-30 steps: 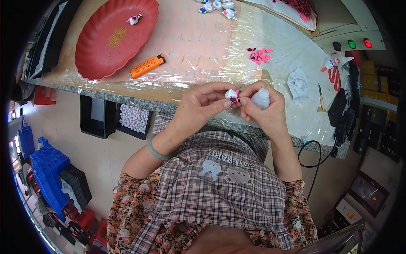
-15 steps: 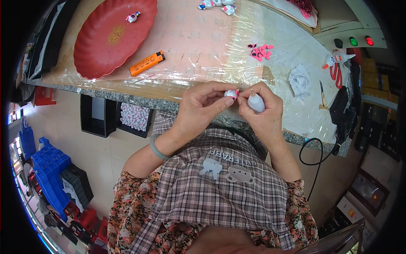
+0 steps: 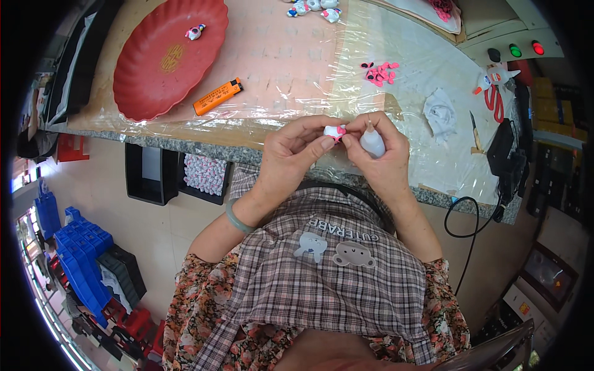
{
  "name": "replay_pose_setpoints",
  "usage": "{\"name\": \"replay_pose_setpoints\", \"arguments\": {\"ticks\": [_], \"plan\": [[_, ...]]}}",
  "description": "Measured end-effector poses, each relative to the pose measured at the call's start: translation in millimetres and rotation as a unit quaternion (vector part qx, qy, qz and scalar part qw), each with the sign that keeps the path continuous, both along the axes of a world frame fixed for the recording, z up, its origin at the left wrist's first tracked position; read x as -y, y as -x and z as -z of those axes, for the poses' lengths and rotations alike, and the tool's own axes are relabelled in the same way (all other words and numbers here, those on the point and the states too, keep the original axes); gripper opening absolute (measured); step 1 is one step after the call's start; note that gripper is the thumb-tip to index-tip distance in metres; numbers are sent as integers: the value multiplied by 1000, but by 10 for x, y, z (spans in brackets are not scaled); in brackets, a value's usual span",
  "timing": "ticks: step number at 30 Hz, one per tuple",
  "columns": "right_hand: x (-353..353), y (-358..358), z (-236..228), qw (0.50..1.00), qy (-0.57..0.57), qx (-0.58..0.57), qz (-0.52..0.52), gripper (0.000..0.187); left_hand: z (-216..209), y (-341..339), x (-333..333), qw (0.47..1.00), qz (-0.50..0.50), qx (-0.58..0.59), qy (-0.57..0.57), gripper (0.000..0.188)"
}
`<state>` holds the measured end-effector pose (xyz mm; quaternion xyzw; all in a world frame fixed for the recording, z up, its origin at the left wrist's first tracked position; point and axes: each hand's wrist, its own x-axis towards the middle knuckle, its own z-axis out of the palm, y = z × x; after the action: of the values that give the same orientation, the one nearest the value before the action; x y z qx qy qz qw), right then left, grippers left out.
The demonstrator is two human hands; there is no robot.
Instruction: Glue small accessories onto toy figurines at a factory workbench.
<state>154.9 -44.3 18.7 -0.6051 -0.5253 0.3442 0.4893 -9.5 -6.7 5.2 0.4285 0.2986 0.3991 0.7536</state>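
Between thumb and fingers, my left hand pinches a small white figurine with pink parts, just over the table's near edge. My right hand is closed around a small white squeeze bottle, its narrow tip pointing away from me. The right thumb and index fingertip also meet at the figurine's right side, partly hiding it. Beyond the hands lies a loose cluster of small pink pieces, a few with black on them.
A red scalloped tray holds one figurine, with an orange lighter beside it. More figurines sit at the far edge. On the right are a crumpled white tissue, a knife, red-handled scissors and a cable.
The figurine has turned a little in my fingers, showing more pink. My right fingers have come closer against it, and the bottle stays in that hand. The whole view has shifted slightly.
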Motion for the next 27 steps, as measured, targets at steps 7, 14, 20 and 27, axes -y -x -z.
{"name": "replay_pose_setpoints", "arguments": {"ticks": [7,14,20,27], "plan": [[42,-1,11,1000,11,4,-5,21,119,-25,41,998,-6,23,-54,29],[36,-44,94,997,-45,54,-18,19,132,-99,114,990,-72,-48,-114,25],[30,-48,108,998,-37,51,-19,17,202,-109,104,968,-90,-115,-204,26],[27,-19,121,999,-22,50,-3,16,184,-135,118,972,-102,-113,-179,24]]}}
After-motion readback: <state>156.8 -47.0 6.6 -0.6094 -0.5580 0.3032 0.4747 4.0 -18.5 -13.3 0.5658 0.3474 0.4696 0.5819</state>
